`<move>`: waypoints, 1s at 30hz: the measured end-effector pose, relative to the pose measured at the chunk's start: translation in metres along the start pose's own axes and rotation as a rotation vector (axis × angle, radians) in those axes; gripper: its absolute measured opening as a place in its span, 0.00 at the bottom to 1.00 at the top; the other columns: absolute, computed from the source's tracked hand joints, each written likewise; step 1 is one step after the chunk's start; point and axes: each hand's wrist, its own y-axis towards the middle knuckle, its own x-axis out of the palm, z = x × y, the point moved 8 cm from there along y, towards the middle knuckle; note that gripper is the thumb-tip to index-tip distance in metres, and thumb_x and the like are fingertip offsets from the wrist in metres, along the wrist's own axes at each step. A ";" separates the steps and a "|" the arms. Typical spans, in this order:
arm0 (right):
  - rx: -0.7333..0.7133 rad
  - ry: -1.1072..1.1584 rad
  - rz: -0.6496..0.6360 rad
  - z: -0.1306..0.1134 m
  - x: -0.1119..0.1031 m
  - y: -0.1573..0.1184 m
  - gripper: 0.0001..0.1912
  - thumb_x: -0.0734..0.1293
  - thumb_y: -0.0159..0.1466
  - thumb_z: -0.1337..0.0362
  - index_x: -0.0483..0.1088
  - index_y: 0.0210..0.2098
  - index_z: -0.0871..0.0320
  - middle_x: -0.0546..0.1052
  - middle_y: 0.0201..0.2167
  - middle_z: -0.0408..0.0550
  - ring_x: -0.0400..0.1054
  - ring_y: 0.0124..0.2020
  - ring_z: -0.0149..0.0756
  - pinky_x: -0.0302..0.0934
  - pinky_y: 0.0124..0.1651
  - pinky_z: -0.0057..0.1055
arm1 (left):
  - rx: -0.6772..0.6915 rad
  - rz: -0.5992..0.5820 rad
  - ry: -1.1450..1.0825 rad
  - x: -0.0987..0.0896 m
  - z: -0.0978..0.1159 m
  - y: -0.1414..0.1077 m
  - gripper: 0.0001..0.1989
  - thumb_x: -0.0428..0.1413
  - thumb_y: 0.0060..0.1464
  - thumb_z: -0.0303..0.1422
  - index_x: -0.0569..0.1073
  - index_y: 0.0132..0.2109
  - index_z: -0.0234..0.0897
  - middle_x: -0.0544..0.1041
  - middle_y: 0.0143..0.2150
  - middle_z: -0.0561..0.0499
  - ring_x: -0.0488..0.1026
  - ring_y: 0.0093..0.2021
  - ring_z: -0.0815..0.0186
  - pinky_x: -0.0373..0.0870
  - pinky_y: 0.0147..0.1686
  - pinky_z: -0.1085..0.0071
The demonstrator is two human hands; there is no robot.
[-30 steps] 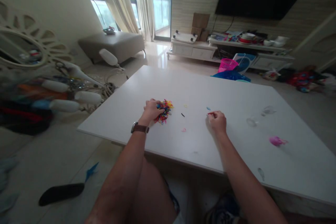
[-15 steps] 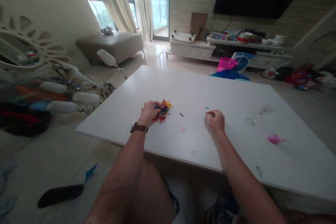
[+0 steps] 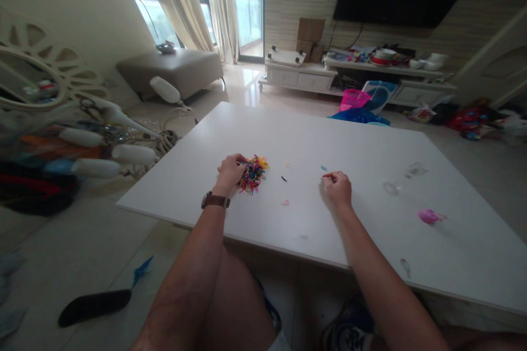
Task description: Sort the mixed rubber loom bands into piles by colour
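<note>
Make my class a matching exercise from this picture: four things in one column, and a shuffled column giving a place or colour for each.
Column one:
1. Left hand
2. Right hand
3. Watch strap
4. Basket

Column two:
A. Bright pink
B. Close to a small blue loop
C. Brown
D. At the multicoloured pile

Right pairs: 1-D, 2-B, 3-C, 4-A

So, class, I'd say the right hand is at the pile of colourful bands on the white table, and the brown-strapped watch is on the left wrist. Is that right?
Not quite: in the head view, the left hand is at the pile of colourful bands; the right hand is near the small blue band.
</note>
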 end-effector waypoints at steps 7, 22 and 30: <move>0.010 -0.004 -0.003 0.001 0.000 0.000 0.10 0.63 0.55 0.61 0.77 0.28 0.56 0.76 0.33 0.50 0.66 0.37 0.42 0.59 0.44 0.37 | 0.066 0.017 -0.061 -0.008 0.000 0.001 0.12 0.59 0.50 0.34 0.80 0.42 0.40 0.80 0.41 0.48 0.75 0.40 0.63 0.68 0.44 0.68; 0.016 -0.005 -0.017 0.000 0.000 0.001 0.10 0.64 0.55 0.61 0.77 0.29 0.56 0.76 0.33 0.50 0.65 0.36 0.41 0.59 0.44 0.37 | 0.241 -0.465 -0.074 0.007 0.004 -0.030 0.05 0.62 0.35 0.27 0.78 0.26 0.35 0.75 0.22 0.54 0.68 0.25 0.68 0.60 0.26 0.73; 0.011 0.013 -0.017 -0.001 0.001 0.000 0.10 0.64 0.56 0.61 0.77 0.29 0.56 0.76 0.33 0.51 0.65 0.37 0.42 0.60 0.45 0.38 | 0.232 -0.381 -0.034 0.000 0.004 -0.023 0.05 0.58 0.43 0.31 0.79 0.26 0.36 0.78 0.24 0.51 0.70 0.27 0.66 0.63 0.29 0.72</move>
